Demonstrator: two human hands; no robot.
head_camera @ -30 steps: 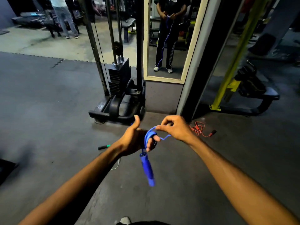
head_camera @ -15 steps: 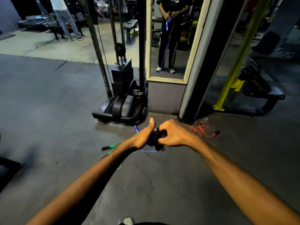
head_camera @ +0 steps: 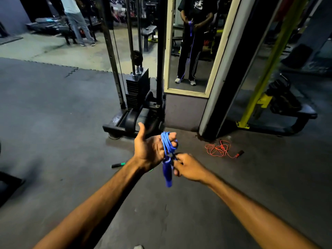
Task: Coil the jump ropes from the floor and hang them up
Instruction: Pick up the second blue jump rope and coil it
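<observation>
A blue jump rope [head_camera: 167,146] is wound in several loops around the fingers of my left hand [head_camera: 149,150], thumb up; a blue handle [head_camera: 167,174] hangs down below it. My right hand [head_camera: 188,168] sits just below and right, fingers pinched on the rope near the handle's top. An orange-red jump rope [head_camera: 218,150] lies tangled on the floor near the pillar. A green rope's black and green handle [head_camera: 117,164] lies on the floor left of my left wrist; the rest is mostly hidden behind my arm.
A cable weight machine [head_camera: 138,97] stands ahead. A framed mirror [head_camera: 194,51] on the pillar reflects a person holding the rope. A yellow-framed bench machine [head_camera: 269,105] is at right. A person [head_camera: 77,20] stands far back left. Grey rubber floor [head_camera: 53,123] spreads to the left.
My hands have come apart from a tight clasp. More rope is wound on my left fingers, and my right hand has dropped below them, with the blue handle hanging again.
</observation>
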